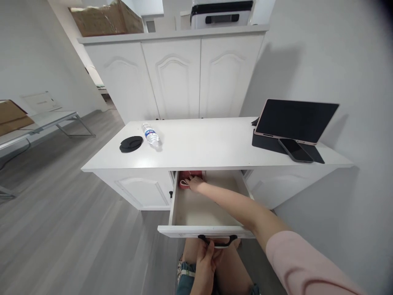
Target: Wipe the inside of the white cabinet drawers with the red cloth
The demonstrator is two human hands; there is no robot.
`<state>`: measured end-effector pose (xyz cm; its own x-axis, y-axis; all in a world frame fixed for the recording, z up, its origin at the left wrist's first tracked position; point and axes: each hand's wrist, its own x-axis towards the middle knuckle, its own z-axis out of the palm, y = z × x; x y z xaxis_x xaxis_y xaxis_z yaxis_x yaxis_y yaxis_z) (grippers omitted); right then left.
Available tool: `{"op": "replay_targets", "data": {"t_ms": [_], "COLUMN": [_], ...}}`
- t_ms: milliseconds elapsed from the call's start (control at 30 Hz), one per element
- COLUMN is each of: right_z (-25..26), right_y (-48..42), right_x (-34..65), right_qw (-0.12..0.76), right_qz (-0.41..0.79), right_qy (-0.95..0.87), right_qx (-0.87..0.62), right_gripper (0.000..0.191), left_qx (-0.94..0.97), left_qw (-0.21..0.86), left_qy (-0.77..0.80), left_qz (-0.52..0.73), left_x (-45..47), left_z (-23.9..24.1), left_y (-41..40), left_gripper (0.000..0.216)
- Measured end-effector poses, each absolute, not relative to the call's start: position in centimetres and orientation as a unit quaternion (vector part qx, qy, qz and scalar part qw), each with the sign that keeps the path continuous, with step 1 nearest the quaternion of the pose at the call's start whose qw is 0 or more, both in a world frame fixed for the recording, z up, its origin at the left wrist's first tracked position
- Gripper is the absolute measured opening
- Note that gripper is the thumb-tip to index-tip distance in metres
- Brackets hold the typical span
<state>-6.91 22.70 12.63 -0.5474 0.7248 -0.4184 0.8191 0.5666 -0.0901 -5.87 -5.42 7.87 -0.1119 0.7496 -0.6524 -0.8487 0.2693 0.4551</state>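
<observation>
A white drawer [211,207] is pulled out below the countertop. In its back left corner lies a red cloth item [184,175] with a pale loop; part of it is hidden under the countertop edge. My right hand [193,183] reaches over the drawer front and rests on the red cloth item, fingers stretched out and somewhat apart. At the drawer front, my left hand [206,262] is at the black drawer handle [225,242], its thumb against the left part and its fingers curled below, partly hidden.
On the white countertop [199,143] are a water bottle [150,134], a black round object [131,144], a propped tablet [296,121] and a phone [294,150]. A cardboard box [104,20] and a white case [225,18] stand on the ledge behind. My legs are under the drawer.
</observation>
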Motion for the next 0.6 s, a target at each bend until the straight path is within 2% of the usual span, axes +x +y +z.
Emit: {"op": "replay_targets", "data": {"t_ms": [267,433,600], "right_z": [13.6,13.6,13.2], "right_y": [23.8,24.2,24.7], "right_x": [-4.8,-1.9,1.9], "right_qw": [0.139,0.140,0.128], "right_qz": [-0.158,-0.160,-0.161], "right_qy": [0.864,0.863,0.855], "right_qx": [0.457,0.459,0.476], "right_gripper": [0.069,0.072,0.066], "left_qx": [-0.084,-0.064,-0.022], "left_qw": [0.654,0.668,0.688], "left_qy": [0.463,0.448,0.421], "left_qz": [0.592,0.591,0.590], "left_x": [-5.9,-6.2,-6.7], "left_z": [8.2,8.4,9.2], "left_y": [-5.3,-5.4,-5.4], "left_gripper": [0.050,0.041,0.037]}}
